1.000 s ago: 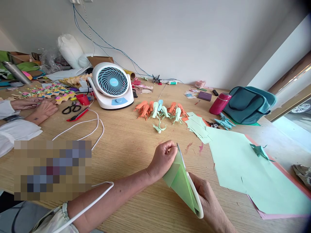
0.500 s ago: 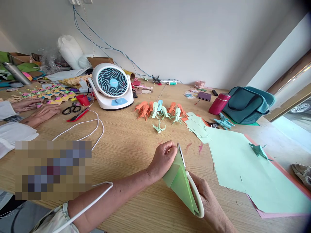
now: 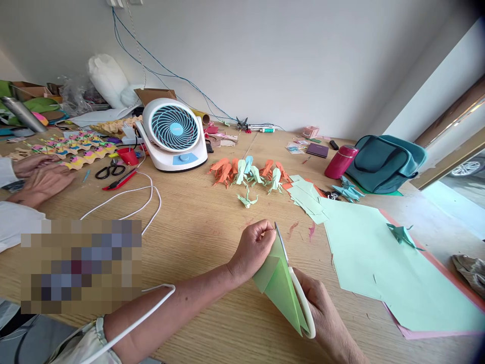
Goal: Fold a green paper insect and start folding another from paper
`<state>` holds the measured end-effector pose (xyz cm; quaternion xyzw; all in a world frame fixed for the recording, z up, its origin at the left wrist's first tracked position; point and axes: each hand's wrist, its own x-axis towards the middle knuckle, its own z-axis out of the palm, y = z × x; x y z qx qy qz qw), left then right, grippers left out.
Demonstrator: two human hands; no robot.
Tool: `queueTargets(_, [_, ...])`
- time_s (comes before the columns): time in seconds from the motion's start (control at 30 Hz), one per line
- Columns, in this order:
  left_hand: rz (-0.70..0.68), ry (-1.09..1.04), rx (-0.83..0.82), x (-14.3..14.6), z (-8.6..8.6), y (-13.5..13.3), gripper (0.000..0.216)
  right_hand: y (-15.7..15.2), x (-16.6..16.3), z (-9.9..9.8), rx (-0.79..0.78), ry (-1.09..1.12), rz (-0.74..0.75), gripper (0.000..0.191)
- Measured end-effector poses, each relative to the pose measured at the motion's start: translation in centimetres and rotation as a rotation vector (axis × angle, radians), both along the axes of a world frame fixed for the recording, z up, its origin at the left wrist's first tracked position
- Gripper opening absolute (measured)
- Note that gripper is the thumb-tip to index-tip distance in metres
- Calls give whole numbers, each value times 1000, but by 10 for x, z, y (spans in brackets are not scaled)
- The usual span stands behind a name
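Note:
Near the front middle of the table, my left hand pinches the upper end of a folded light-green paper. My right hand is closed round the white handle of a pair of scissors. Its blades point up and away, lying along the paper's right edge close to my left fingertips. Whether the blades are apart is hard to make out. Beyond my hands stands a pale-green folded paper figure. Behind it is a row of orange and green paper figures.
Cut green paper pieces and large green sheets lie to the right, with a pink bottle and teal bag behind. A white fan, black scissors, a cable and another person's hands are at left.
My hands, the paper and the scissors hold nearly the same pose. At left, the other person's hand has drawn back leftward, uncovering a small blue piece on the table.

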<state>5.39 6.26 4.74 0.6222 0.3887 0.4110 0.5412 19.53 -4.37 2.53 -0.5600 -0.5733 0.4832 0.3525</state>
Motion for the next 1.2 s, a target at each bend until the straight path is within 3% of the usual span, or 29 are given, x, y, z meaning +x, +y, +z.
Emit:
queueTargets(0.17, [11,6,-44,0,2,0,23,1,1,-3,-1,7,-64,46])
queueTargets(0.3, [21,7,-36,-1,3,1,24,5,20,-6,1,-64,-188,47])
queueTargets(0.37, [24,4,-31,-1,2,2,25,8,41,-6,37,-235,-274,45])
queueTargets(0.53, [48,-27,-37,-2,-6,10,25,8,112,-9,-39,-989,-578,38])
queueTargets(0.7, [64,-66,-47,-1,-20,20,28,-1,165,-19,-189,-1215,-679,56])
queueTargets(0.8, [81,-99,-85,1,-27,24,29,-5,179,-23,-242,-1187,-719,60])
queueTargets(0.87, [88,-125,-137,2,-30,26,29,-6,178,-23,-190,-1188,-751,58])
queueTargets(0.97, [89,-157,-184,3,-32,27,30,-3,153,-14,75,-1128,-858,53])
queueTargets(1.0, [90,-158,-182,3,-33,27,30,-1,138,-9,186,-1001,-886,51])
queueTargets(1.03, [95,-156,-175,3,-33,27,30,2,120,-3,247,-804,-837,48])
queueTargets(1.13, [112,-148,-154,4,-34,24,31,15,62,13,161,-253,-309,50])
queueTargets(1.2, [112,-152,-166,4,-32,22,31,24,32,19,91,-182,-167,50])
